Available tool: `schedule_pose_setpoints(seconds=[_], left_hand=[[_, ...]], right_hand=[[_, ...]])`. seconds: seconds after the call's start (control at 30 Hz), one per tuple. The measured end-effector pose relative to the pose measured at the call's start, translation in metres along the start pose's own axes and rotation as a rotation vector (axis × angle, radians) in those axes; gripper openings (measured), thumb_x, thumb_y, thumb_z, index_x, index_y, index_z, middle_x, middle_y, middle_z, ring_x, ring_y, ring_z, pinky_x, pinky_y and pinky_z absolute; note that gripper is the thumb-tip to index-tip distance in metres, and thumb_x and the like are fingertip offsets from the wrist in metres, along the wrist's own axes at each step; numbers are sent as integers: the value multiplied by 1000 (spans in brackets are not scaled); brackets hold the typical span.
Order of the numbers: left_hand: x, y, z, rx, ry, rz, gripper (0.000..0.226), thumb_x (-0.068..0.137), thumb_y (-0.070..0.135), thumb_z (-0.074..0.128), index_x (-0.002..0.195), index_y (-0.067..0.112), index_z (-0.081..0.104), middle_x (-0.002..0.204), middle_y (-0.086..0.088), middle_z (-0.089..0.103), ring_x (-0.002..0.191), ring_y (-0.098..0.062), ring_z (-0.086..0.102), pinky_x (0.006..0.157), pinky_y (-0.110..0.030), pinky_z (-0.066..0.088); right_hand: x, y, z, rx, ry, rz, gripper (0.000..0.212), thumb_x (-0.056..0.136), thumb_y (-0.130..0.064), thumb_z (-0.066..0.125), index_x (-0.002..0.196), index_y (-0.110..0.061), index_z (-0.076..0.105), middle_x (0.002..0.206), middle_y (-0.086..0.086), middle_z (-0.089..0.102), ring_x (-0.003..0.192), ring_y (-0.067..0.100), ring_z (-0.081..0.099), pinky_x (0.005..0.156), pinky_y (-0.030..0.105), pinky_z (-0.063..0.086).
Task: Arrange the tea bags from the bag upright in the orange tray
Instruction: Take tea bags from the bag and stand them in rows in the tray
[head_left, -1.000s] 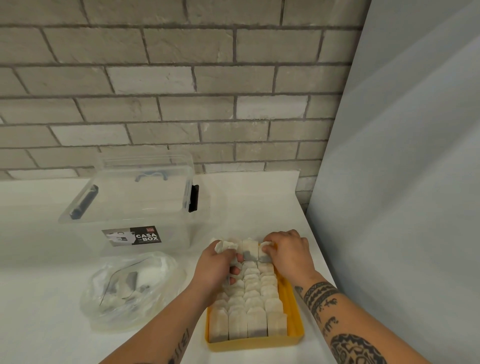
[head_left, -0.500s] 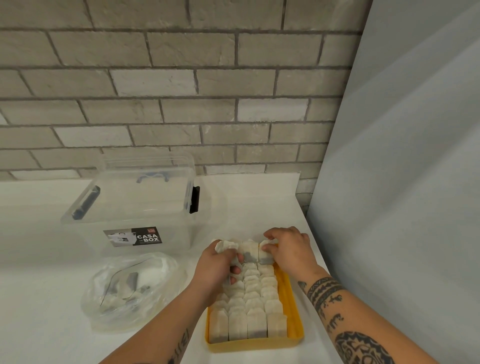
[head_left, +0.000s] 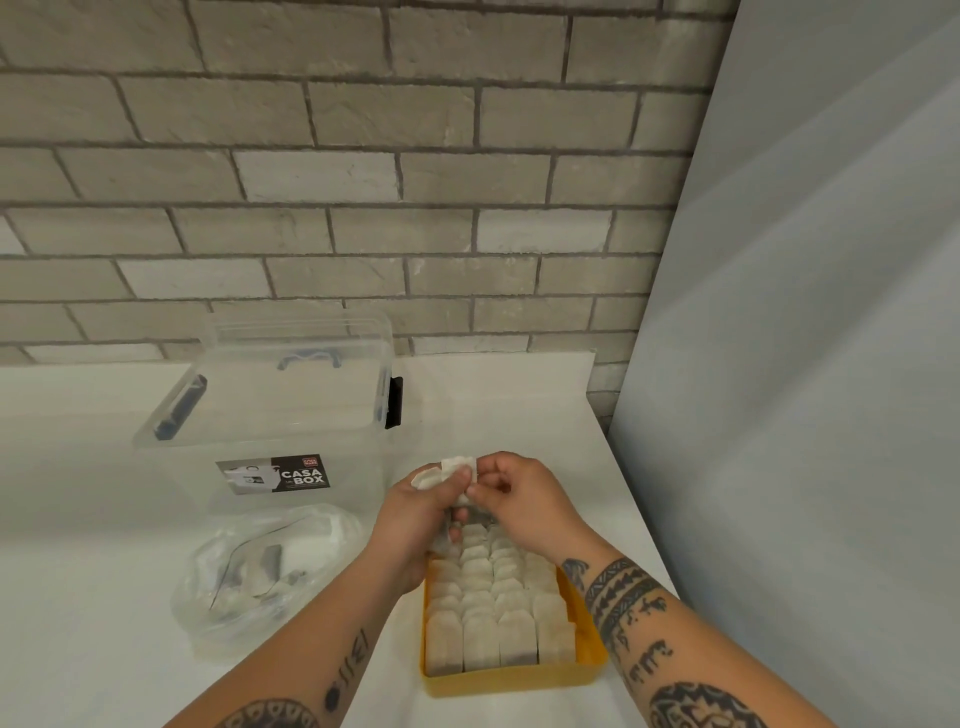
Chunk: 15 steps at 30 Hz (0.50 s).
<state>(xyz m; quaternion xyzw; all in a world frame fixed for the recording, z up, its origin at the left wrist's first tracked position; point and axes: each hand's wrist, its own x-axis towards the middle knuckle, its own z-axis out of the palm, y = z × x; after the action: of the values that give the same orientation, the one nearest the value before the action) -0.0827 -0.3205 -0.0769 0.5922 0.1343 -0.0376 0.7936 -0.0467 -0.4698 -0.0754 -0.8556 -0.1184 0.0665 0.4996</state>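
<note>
Orange plastic shows only as the rim of the tray (head_left: 592, 662), which sits on the white tabletop (head_left: 78, 519) packed with rows of upright tea bags (head_left: 483, 597). In the head view, the left hand (head_left: 415, 525) curls around a small bunch (head_left: 428, 475) of loose ones just above the tray's far end, while the right hand (head_left: 519, 499) pinches the top tea bag (head_left: 460, 464). The step looks like separating one for the far row; next it needs standing upright in whatever gap remains, hidden behind the hands. The plastic bag (head_left: 260, 577) to the left holds a few more. Half a second ago both hands were lower, at the far row; now they are raised.
</note>
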Motion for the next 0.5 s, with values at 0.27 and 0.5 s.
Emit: schedule_pose_setpoints(seconds=[0.27, 0.5], left_hand=[[-2, 21, -13, 116, 56, 55, 11, 87, 15, 80, 88, 13, 70, 74, -4, 69, 58, -14, 59, 45, -24, 44], [1, 12, -27, 204, 121, 13, 4, 90, 12, 74, 86, 12, 74, 71, -5, 66, 56, -18, 57, 46, -24, 42]], right_hand=[[3, -14, 3, 132, 141, 43, 8, 88, -26, 76, 93, -20, 73, 88, -3, 76, 83, 13, 72, 80, 33, 60], [-2, 1, 10, 19, 181, 169, 11, 83, -28, 79, 82, -19, 73, 79, -1, 72, 68, 8, 60, 66, 25, 52]])
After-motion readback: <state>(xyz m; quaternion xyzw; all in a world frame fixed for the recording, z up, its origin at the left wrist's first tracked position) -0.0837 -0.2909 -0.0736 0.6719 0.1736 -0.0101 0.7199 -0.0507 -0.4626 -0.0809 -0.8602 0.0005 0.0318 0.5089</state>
